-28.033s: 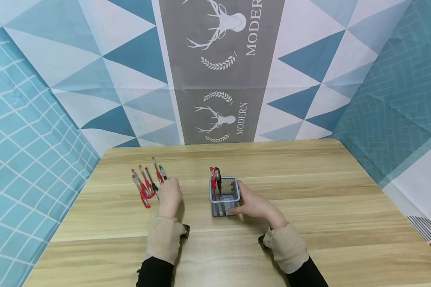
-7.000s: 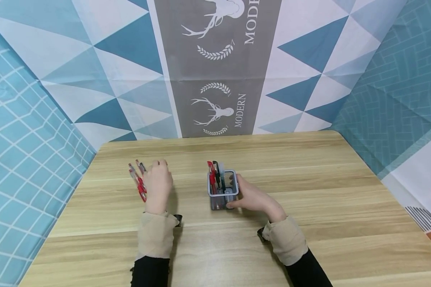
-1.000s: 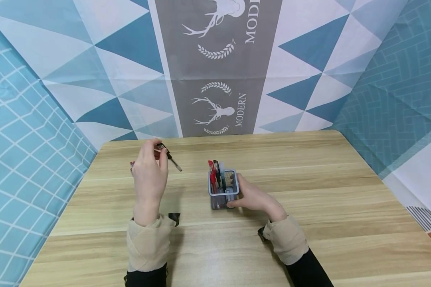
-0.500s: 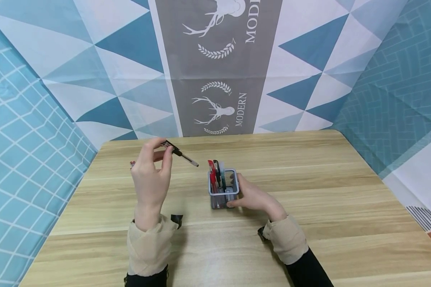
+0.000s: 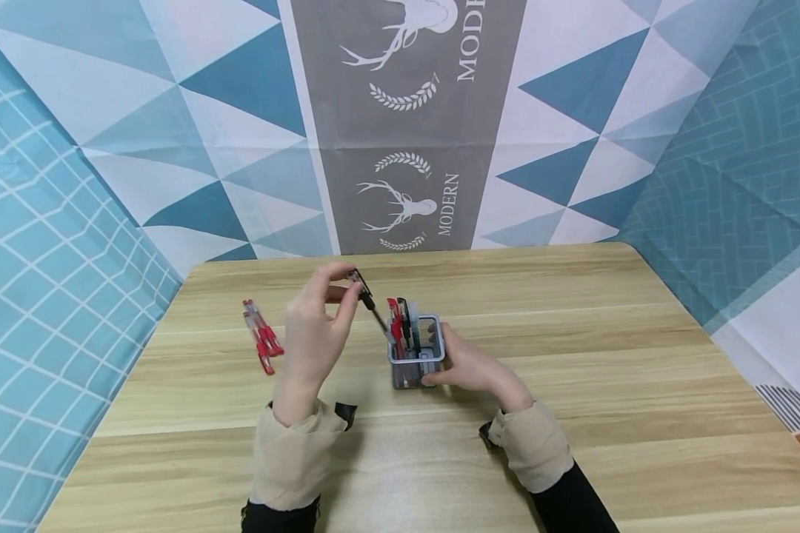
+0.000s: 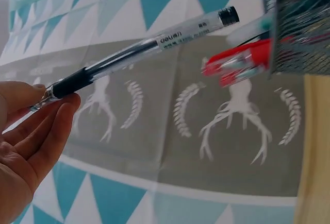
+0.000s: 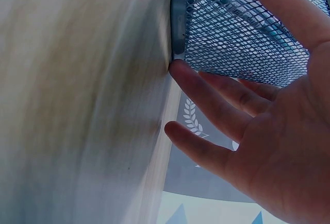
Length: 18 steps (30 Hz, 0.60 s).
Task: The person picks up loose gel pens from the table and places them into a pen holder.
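Note:
My left hand (image 5: 316, 326) pinches a black-capped gel pen (image 5: 368, 301) by its cap between thumb and fingertips. The pen slants down to the right, its clear barrel end overlapping the left rim of the mesh pen holder (image 5: 416, 374) in the head view. In the left wrist view the pen's barrel (image 6: 139, 50) points toward the holder, seen sideways at upper right. My right hand (image 5: 475, 376) grips the holder from the right, thumb in front and fingers round the side; its fingers (image 7: 221, 100) lie by the mesh and base. Several pens, including a red pen (image 5: 395, 318), stand in the holder.
Loose red pens (image 5: 260, 344) lie together on the wooden table (image 5: 193, 414), left of my left hand. A patterned backdrop (image 5: 407, 148) rises behind the table's far edge, and blue grid cloth (image 5: 53, 296) hangs along the left side.
Over the last second my left hand has carried the black pen right to the holder, tilting it more steeply. Fewer pens lie on the table than 28 seconds ago. The right hand stays put.

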Tool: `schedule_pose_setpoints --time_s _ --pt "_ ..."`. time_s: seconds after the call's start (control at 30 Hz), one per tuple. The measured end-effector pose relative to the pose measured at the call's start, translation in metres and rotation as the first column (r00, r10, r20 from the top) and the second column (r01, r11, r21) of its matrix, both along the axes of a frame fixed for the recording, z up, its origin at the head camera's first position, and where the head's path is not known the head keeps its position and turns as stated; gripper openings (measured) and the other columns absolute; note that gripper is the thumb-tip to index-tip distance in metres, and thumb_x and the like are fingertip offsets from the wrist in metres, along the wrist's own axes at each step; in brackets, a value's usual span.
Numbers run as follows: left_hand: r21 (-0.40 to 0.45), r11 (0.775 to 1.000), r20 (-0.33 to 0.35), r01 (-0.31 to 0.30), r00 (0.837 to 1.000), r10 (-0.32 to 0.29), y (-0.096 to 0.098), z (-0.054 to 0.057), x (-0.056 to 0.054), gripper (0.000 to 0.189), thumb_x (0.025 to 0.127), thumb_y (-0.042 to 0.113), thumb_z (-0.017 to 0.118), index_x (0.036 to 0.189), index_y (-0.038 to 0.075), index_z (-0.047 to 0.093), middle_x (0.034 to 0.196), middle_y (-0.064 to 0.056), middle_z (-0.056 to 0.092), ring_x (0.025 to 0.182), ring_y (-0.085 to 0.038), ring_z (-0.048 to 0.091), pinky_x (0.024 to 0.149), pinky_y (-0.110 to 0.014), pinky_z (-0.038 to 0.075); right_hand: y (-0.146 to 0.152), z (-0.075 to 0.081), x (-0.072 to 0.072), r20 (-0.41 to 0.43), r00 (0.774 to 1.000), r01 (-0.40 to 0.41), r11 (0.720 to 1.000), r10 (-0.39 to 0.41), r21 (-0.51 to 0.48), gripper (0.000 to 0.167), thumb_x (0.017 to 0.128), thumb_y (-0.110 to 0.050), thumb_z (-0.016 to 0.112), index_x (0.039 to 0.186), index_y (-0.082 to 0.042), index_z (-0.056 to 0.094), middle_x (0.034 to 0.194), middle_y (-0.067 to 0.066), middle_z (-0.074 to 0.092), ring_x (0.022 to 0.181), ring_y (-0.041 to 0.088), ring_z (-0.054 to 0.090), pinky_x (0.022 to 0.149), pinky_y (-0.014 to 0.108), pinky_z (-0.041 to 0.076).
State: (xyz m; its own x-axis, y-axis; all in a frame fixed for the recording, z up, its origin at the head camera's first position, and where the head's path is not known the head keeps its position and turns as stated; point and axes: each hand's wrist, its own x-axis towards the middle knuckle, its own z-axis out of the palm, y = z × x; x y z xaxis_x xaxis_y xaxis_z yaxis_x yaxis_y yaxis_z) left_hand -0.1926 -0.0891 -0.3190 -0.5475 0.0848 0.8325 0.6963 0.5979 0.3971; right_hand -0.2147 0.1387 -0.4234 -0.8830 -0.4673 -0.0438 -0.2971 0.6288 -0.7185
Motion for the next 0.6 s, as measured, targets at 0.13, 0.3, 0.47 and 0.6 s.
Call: schedule_pose_setpoints --time_s 0.13,0.3,0.47,0.6 --pt "-0.038 0.999 0.040 0.016 0.999 -0.015 0.007 -0.006 -0.004 0.023 0.086 0.007 0.061 0.108 0.003 0.056 0.097 -0.012 0.066 0.067 -0.017 0.065 0.051 -0.028 0.050 0.000 0.001 0.000 -0.003 1.000 -0.002 1.000 0.002 -0.003 0.090 0.069 -0.026 0.077 0.139 -0.009 0.023 0.126 0.012 0.050 0.118 0.028 0.047 0.101 0.045 0.035" --pt "-0.086 0.996 0.112 0.029 0.994 -0.019 0.011 -0.010 -0.007 0.023 0.086 0.007 0.060 0.108 0.005 0.057 0.099 -0.010 0.065 0.068 -0.015 0.065 0.052 -0.027 0.049 0.000 0.000 0.000 -0.004 1.000 -0.003 1.000 0.003 0.007 0.090 0.069 -0.027 0.077 0.138 -0.008 0.024 0.125 0.012 0.051 0.117 0.027 0.048 0.100 0.044 0.036" --pt "-0.135 0.989 0.203 0.065 0.978 -0.037 0.012 -0.013 -0.009 0.021 0.086 0.007 0.059 0.107 0.006 0.057 0.095 -0.009 0.066 0.069 -0.014 0.065 0.054 -0.027 0.050 0.000 -0.001 -0.001 -0.003 1.000 -0.013 1.000 0.013 -0.007 0.089 0.069 -0.026 0.077 0.138 -0.008 0.024 0.124 0.011 0.052 0.115 0.026 0.050 0.099 0.043 0.038" --pt "-0.147 0.986 0.244 0.084 0.969 -0.047 0.014 -0.016 -0.012 0.019 0.086 0.006 0.059 0.105 0.007 0.057 0.092 -0.008 0.066 0.069 -0.015 0.065 0.055 -0.027 0.051 0.001 -0.002 -0.002 -0.006 1.000 -0.019 1.000 0.019 -0.015 0.089 0.069 -0.026 0.077 0.138 -0.008 0.024 0.125 0.011 0.051 0.116 0.025 0.049 0.100 0.043 0.038"
